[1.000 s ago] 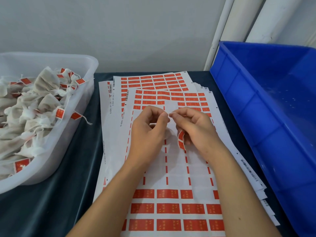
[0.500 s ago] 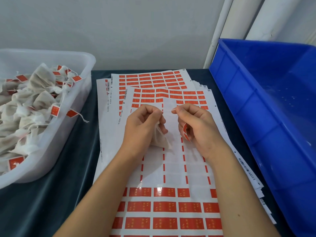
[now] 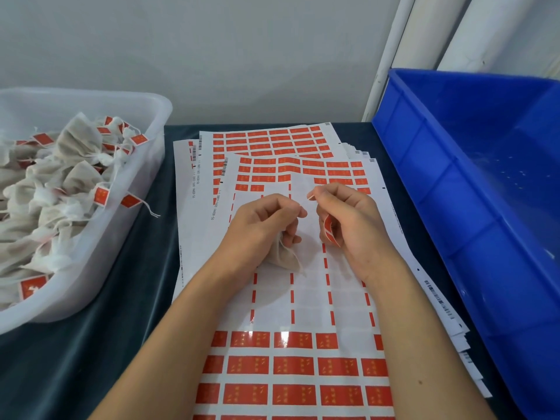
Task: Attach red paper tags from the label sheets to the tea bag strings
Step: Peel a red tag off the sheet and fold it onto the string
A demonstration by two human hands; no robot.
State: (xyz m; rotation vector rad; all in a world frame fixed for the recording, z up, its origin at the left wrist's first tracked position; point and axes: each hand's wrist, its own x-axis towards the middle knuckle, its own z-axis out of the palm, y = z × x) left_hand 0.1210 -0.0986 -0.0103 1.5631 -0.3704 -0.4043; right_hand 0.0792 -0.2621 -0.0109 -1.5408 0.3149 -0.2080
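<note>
Over the top label sheet (image 3: pixel 303 301), my left hand (image 3: pixel 263 228) grips a small beige tea bag (image 3: pixel 283 257) that hangs under its palm. Its thumb and forefinger pinch the thin white string. My right hand (image 3: pixel 348 221) pinches the other end of the string (image 3: pixel 309 197) at its fingertips, a short gap from the left fingers. A red paper tag (image 3: pixel 330 230) is tucked under the right hand's lower fingers. The sheet bears rows of red tags (image 3: pixel 294 366) near me and at its far end, with a peeled white stretch between.
A translucent white tub (image 3: pixel 136 183) on the left is piled with tagged tea bags (image 3: pixel 60 189). A large blue crate (image 3: pixel 472 213) stands on the right. More label sheets (image 3: pixel 272 140) are stacked beneath, on a dark cloth-covered table (image 3: pixel 127 313). A grey wall lies behind.
My hands have drawn slightly apart, stretching the string between them. The tea bag has dropped into view under my left hand. The red tag stays in my right hand.
</note>
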